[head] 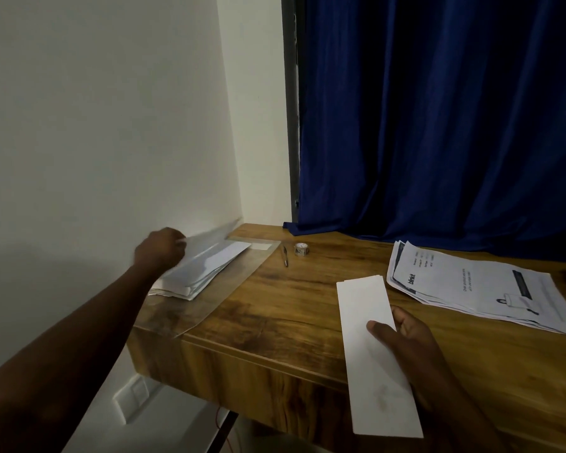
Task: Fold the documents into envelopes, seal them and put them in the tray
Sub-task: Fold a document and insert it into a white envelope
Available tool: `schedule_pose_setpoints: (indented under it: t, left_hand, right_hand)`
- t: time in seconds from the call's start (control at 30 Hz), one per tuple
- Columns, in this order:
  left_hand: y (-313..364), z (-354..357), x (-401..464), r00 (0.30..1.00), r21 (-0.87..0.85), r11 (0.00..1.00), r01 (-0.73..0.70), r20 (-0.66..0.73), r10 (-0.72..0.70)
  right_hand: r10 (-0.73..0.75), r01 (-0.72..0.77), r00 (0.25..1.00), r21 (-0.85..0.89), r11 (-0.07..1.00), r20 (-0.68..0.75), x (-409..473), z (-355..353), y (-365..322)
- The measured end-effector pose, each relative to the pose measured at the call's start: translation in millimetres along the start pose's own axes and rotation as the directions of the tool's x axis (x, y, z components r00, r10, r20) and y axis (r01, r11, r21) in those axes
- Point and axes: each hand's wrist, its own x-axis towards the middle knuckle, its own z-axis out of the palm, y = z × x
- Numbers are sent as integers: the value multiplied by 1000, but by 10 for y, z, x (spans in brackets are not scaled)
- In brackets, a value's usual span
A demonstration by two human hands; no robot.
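One long, flat, folded white paper (374, 348) is held over the brown wooden table (275, 308), pinched by the right hand (406, 341). A thin white envelope (206, 246) is gripped by the curled left hand (160, 250) above the envelope pile (196, 273) in the clear plastic tray (216, 289). Smooth printed sheets (481, 286) are stacked near the blue curtain (438, 119).

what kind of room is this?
Probably a home desk corner used for paperwork: a wooden desk set against a white wall, a blue curtain behind it, and printed documents, a pen and a tape roll on top.

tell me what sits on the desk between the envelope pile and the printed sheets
In the head view, a pen and a tape roll lie between the envelope pile and the printed sheets.
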Motion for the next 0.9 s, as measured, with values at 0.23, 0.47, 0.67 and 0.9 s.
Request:
schedule_pose_setpoints:
  t: [0.23, 0.47, 0.67, 0.9]
  left_hand:
    - [478, -606, -420, 952, -822, 568, 45, -136, -273]
    - [1118, -223, -1648, 926, -940, -106, 324, 339, -169]
    - [1815, 113, -2652, 695, -600, -391, 698, 698, 171]
    - [2138, 80, -2843, 388, -520, 142, 843, 768, 510]
  right_hand:
    - [-2, 2, 1000, 25, 1000, 3, -5, -15, 35]
    - [4, -4, 1000, 87, 996, -8, -59, -37, -19]
    - [-57, 66, 991, 78, 995, -120, -158, -393, -74]
    - [-104, 83, 958, -87, 993, -267, -346, -1085, -1]
